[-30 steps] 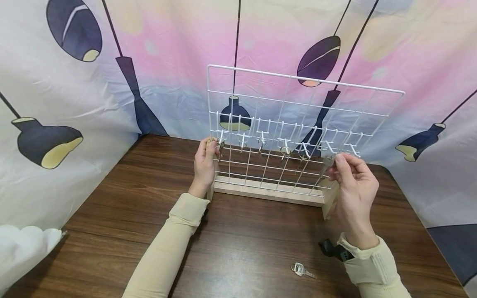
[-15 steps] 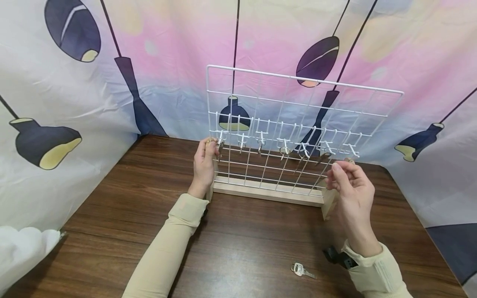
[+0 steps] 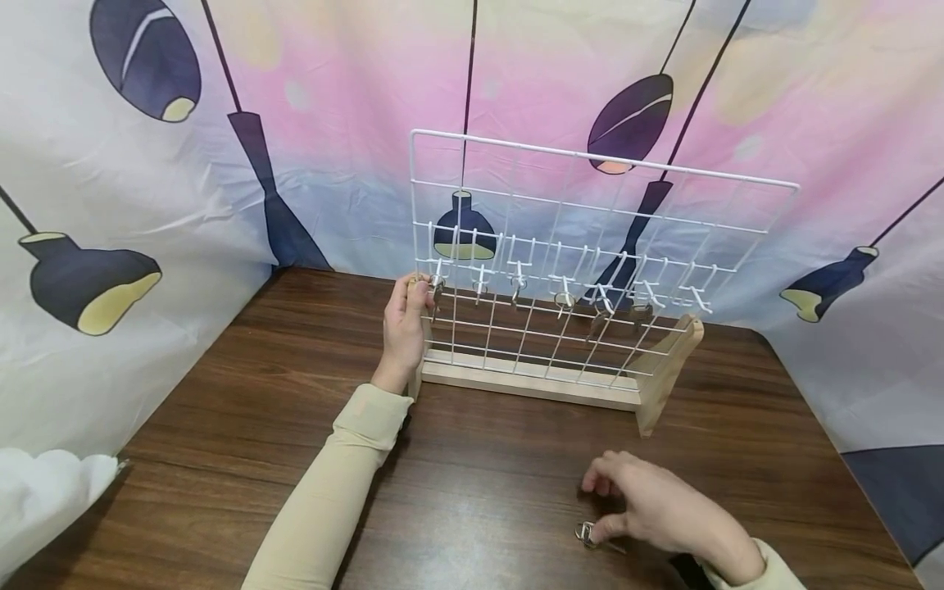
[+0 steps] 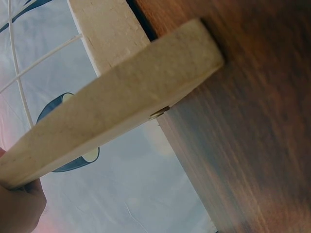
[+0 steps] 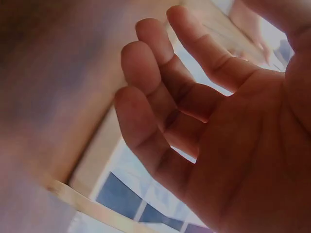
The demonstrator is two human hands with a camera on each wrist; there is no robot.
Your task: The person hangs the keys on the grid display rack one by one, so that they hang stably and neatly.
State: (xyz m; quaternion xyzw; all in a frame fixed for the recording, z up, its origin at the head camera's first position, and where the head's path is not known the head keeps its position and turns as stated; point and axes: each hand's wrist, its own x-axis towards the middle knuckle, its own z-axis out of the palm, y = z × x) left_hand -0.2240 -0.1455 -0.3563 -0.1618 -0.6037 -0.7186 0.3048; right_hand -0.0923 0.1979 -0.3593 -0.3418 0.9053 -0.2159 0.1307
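My left hand (image 3: pixel 403 328) grips the top of the left wooden side support of a white wire grid rack (image 3: pixel 516 360). In the left wrist view, that wooden support (image 4: pixel 112 92) slants across, with part of the left hand (image 4: pixel 22 208) curled at its upper end. On the table lies a key with a ring (image 3: pixel 585 534), partly covered by the thumb of my right hand (image 3: pixel 656 512). The right hand's thumb and fingers stand apart over it. In the right wrist view, the right hand (image 5: pixel 233 141) shows loosely bent fingers and nothing held.
A row of white hooks (image 3: pixel 650 292) runs across the rack, with keys hanging from several of them, such as the dark key (image 3: pixel 642 315). The right wooden support (image 3: pixel 667 373) stands on the brown table (image 3: pixel 472 459). Behind hangs a printed curtain (image 3: pixel 354 123); white cloth (image 3: pixel 52 500) lies at left.
My right hand has let go of a key, now hanging on a hook at the rack's right, and has come down to the key on the table. The left hand stays put.
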